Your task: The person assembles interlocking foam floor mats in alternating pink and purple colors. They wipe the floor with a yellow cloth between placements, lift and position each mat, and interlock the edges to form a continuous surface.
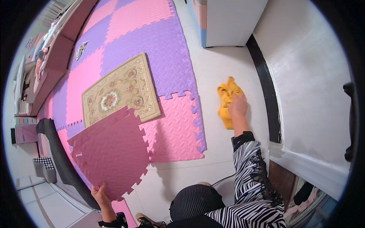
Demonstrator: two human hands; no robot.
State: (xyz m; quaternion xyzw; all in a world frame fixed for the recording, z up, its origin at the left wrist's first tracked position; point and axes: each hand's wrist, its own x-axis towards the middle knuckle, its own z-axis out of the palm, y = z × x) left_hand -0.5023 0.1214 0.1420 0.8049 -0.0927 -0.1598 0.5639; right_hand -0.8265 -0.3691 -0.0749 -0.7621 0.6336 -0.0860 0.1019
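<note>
- Two hands are at work, well apart, one at each side of the pink and purple foam floor mat (152, 41).
- Left hand (99, 192): its fingers curl round the lower edge of a loose dark pink foam tile (110, 155) with jigsaw-toothed sides, gripping it and holding it lifted and tilted above the laid mat.
- Right hand (238, 104): pressed palm down on a crumpled yellow cloth (227, 95), fingers bunched over it; the cloth lies on the pale tiled floor (220, 60), just beyond the mat's toothed edge.
- Beyond the lifted tile, between the two hands and farther out, a small beige rug (119, 91) with a flower pattern lies on the mat; the tile's upper corner overlaps it.
- Right of the right hand runs a black skirting strip (266, 91) at the foot of a white wall.
- Ahead of that hand stands a white cabinet (232, 21).
- Left of the left hand lies a dark curved bar (59, 155).
</note>
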